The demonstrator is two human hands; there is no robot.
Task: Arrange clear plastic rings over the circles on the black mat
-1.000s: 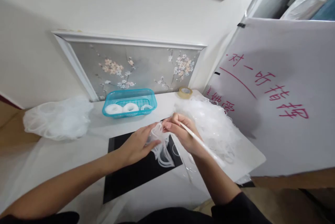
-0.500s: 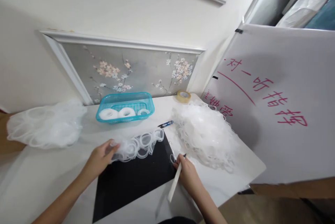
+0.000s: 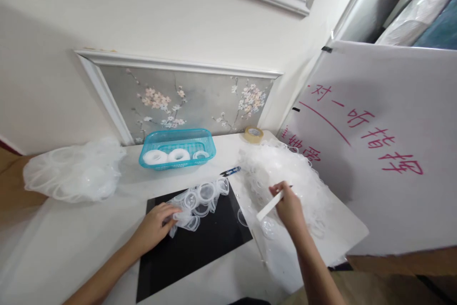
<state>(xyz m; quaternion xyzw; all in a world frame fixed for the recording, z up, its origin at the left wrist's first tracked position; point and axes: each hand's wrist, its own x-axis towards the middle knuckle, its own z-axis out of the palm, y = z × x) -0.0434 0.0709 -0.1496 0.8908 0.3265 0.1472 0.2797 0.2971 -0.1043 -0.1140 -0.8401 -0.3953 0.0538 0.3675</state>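
Note:
A strip of clear film with white rings (image 3: pixel 202 198) lies across the upper part of a black mat (image 3: pixel 200 248). My left hand (image 3: pixel 159 224) is closed on the strip's left end, fingers pinched at its edge. My right hand (image 3: pixel 287 205) grips a white stick-like tool (image 3: pixel 269 207) with a dark tip, its pale end pointing down to the left, beside a large heap of ringed film (image 3: pixel 285 167). A loose ring (image 3: pixel 243 217) lies at the mat's right edge, and a small ringed piece (image 3: pixel 267 229) is below the tool.
A blue basket (image 3: pixel 177 150) holding white rolls stands at the back. Another bundle of film (image 3: pixel 73 172) is at the left. A tape roll (image 3: pixel 253 134) and a blue pen (image 3: pixel 230 171) lie near the heap. A whiteboard (image 3: pixel 392 95) with red writing stands at the right.
My right hand has moved up and right with the tool, from the mat's right edge to the heap. The left end of the strip has been lowered onto the mat, and my left hand is lower.

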